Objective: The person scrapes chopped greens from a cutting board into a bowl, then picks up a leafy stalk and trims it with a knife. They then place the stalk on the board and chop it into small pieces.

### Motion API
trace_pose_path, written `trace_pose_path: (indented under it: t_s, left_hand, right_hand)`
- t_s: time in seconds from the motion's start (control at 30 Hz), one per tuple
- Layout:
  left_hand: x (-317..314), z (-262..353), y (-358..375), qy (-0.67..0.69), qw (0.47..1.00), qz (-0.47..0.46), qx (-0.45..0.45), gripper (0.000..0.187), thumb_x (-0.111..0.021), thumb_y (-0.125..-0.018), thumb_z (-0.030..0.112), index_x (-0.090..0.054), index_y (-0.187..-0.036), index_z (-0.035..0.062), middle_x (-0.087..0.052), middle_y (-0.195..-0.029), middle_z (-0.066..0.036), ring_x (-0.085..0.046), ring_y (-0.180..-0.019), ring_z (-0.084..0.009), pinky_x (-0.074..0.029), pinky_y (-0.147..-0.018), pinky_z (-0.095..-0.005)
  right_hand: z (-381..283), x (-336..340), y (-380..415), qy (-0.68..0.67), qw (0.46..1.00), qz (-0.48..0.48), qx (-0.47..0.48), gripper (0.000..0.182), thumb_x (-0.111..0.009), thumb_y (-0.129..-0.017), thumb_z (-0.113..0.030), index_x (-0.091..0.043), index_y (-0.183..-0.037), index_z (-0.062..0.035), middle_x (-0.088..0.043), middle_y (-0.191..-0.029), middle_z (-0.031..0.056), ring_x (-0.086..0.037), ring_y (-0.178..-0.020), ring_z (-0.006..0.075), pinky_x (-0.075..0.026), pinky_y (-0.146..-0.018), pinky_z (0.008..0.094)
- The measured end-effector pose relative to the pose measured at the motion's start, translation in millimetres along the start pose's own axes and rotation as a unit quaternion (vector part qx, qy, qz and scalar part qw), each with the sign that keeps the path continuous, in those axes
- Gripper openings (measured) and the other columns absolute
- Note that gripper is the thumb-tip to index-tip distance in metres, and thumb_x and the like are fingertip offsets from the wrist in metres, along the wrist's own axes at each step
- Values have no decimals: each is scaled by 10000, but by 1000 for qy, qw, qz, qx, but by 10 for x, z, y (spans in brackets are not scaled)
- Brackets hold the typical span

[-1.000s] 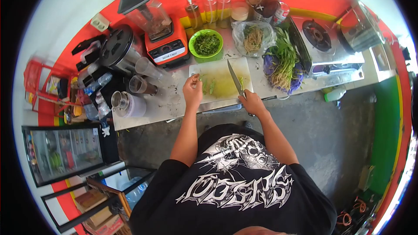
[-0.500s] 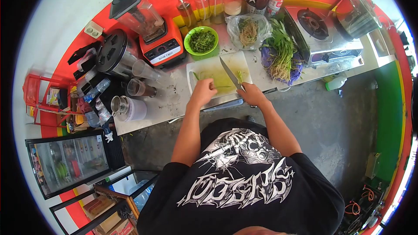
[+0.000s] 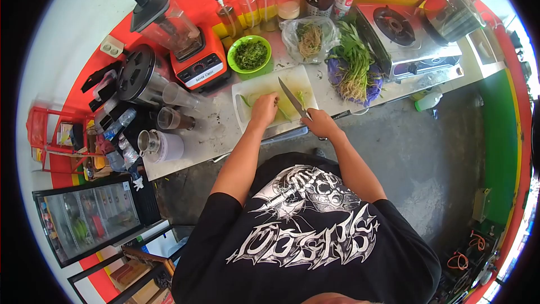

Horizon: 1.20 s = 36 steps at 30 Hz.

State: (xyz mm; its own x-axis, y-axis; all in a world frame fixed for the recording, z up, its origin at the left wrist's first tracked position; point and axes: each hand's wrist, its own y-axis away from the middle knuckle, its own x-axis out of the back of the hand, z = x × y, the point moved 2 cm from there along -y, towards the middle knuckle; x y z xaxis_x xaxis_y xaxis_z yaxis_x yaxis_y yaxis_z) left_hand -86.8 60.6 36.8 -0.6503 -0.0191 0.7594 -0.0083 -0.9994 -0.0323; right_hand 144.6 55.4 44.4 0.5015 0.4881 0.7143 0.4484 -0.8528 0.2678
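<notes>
My right hand (image 3: pixel 322 123) is closed on the handle of a knife (image 3: pixel 291 96), whose blade points up and left over the white cutting board (image 3: pixel 309 79). My left hand (image 3: pixel 265 108) is closed over the middle of the board, fingertips at a thin green stem (image 3: pixel 283 114); whether it grips the stem is too small to tell. A green leaf piece (image 3: pixel 245 101) lies left of that hand, and a pale green bit (image 3: pixel 301 97) lies right of the blade. Behind the board stands a green bowl (image 3: pixel 249 54) of chopped greens.
Rooted greens (image 3: pixel 354 67) lie on a purple bag, beside a clear plastic bag (image 3: pixel 309 39) of roots. A red blender (image 3: pixel 198 67) stands back left, pump bottles (image 3: pixel 248 8) behind. To the right is a gas stove (image 3: pixel 413 50); glasses and a metal-topped container (image 3: pixel 160 145) stand left.
My left hand has moved up and inward over the board, nearer the knife blade. The knife stays in my right hand. The whole view has shifted slightly.
</notes>
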Motion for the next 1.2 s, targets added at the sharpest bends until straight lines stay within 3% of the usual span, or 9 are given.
trace_pose_path:
  t_s: [0.2,0.4,0.47,0.53,0.67,0.83,1.0,1.2]
  left_hand:
    - [-164,-13,37,-12,997,55,56,109,-715,-810,62,-714,-911,22,-699,-930,-181,-680,-890,-365,-540,-778,-461]
    - [-248,41,133,-54,991,121,14,95,-692,-844,101,-742,-869,23,-666,-883,-177,-651,-883,-378,-527,-789,-474]
    - [-269,73,143,-56,991,120,12,94,-686,-846,96,-741,-867,23,-665,-892,-175,-648,-893,-380,-526,-796,-475]
    - [-267,105,153,-58,991,118,10,93,-680,-848,91,-740,-866,22,-664,-900,-174,-645,-903,-382,-526,-804,-476]
    - [-316,63,179,-74,993,94,11,119,-662,-848,71,-723,-937,21,-663,-916,-173,-640,-927,-385,-525,-818,-476]
    - [-241,49,306,-70,994,83,14,245,-636,-850,44,-702,-1085,50,-654,-979,-168,-633,-969,-372,-523,-843,-470]
    - [-164,-36,488,-99,990,51,-84,433,-607,-842,24,-695,-1253,130,-598,-1006,-126,-604,-994,-315,-524,-861,-431]
    - [-148,-128,561,-87,984,52,-149,461,-601,-825,7,-710,-1252,143,-562,-979,-95,-594,-948,-291,-522,-843,-419]
  right_hand:
    - [57,-4,19,-5,1000,3,-19,375,-648,-928,-333,-657,-1056,20,-691,-981,299,-659,-958,475,-512,-854,535]
    - [84,-125,0,-13,1000,7,3,373,-652,-921,-330,-660,-1053,18,-689,-968,297,-658,-948,475,-513,-846,536]
    - [104,-175,-9,-29,998,41,31,364,-666,-912,-319,-649,-955,42,-665,-852,307,-645,-857,494,-495,-770,535]
    - [55,-137,3,-34,998,41,25,362,-669,-910,-318,-645,-948,41,-665,-852,304,-644,-854,495,-493,-767,538]
    - [-15,-68,3,-13,999,31,-2,352,-658,-922,-320,-649,-1020,18,-692,-930,290,-666,-912,472,-518,-815,541]
    - [-50,-90,-32,-12,997,72,-18,355,-648,-932,-335,-646,-1001,13,-695,-909,286,-664,-896,479,-521,-805,554]
    - [-89,-114,-21,-12,996,75,-42,360,-621,-952,-350,-658,-994,6,-694,-888,287,-662,-887,485,-523,-803,560]
    - [-69,-244,-25,6,997,81,-11,372,-552,-1000,-320,-619,-899,31,-666,-827,311,-649,-862,503,-506,-783,569]
